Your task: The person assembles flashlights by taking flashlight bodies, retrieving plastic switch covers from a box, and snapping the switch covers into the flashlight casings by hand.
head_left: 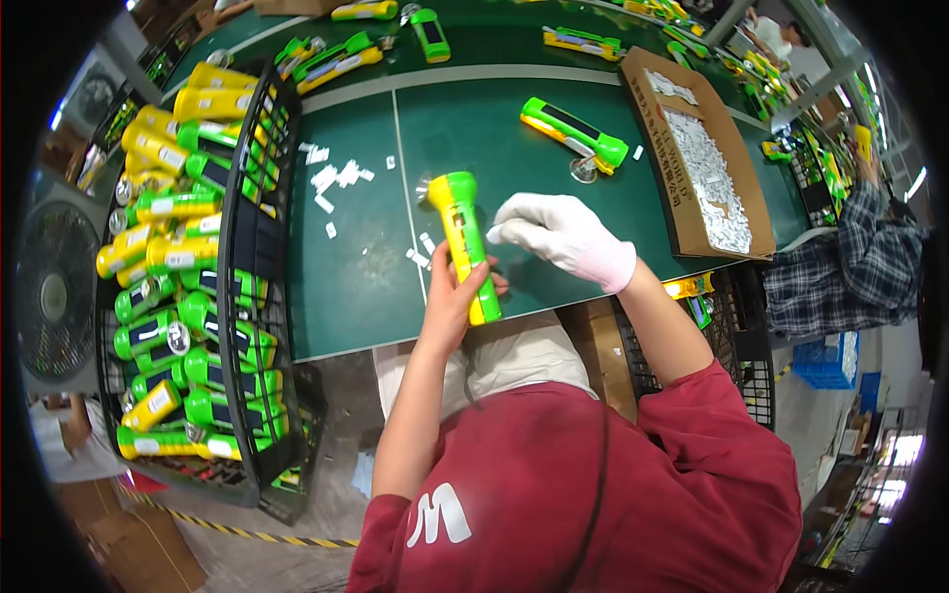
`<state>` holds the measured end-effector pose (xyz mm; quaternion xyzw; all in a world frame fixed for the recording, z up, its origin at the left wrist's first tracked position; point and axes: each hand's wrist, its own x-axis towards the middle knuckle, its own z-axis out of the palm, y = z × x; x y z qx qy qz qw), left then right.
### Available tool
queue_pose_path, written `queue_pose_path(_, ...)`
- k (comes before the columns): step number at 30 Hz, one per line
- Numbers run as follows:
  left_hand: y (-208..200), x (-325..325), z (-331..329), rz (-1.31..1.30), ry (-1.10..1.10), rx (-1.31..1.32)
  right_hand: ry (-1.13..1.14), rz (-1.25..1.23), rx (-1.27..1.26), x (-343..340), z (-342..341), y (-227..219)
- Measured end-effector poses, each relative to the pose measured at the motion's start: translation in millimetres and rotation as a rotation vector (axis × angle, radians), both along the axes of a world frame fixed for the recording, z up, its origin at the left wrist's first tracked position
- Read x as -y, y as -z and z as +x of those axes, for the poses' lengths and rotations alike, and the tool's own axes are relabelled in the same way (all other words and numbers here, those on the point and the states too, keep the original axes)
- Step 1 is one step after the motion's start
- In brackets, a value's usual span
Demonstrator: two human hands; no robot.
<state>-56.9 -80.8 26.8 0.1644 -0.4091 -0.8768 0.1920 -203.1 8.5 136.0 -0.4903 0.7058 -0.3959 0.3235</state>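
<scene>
My bare left hand [457,301] is wrapped round the lower body of a yellow-and-green flashlight [459,212], its head tilted away from me over the near part of the green table [346,282]. Just right of it is my right hand [563,237] in a white glove, thumb and fingertips pinched together. What the pinch holds, if anything, is too small to make out. Another green-and-yellow flashlight [575,135] with a dark panel lies farther off. Small white pieces [341,176] are scattered on the left of the table, with a few beside my left hand.
A black wire crate [237,247] piled with flashlights stands at the left. At the right sits an open cardboard box [664,163] of small white pieces. More flashlights [341,64] lie along the far side. A person in a plaid shirt [840,272] works at the right.
</scene>
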Motion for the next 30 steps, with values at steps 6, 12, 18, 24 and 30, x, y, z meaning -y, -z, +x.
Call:
queue_pose_path(6, -0.7, 0.7, 4.2, -0.032, 0.044, -0.019, -0.253, -0.045, -0.431, 20.3, -0.5, -4.9)
queue_pose_path(12, -1.1, -0.2, 4.4, -0.105, 0.068, 0.004, -0.408, -0.009, -0.369, 36.7, -7.7, -11.7)
queue_pose_path(18, 2.8, 0.8, 3.8, -0.066, 0.087, -0.033, -0.564, -0.026, -0.278, 48.5, -19.4, -2.7)
queue_pose_path(24, 0.2, 1.4, 5.1, -0.040, 0.090, -0.026, -0.704, 0.068, -0.312, 62.9, -21.1, -9.2)
queue_pose_path(30, -1.5, 2.8, 5.6, 0.027, 0.101, -0.038, -0.740, 0.103, -0.311, 68.3, -21.1, -9.8)
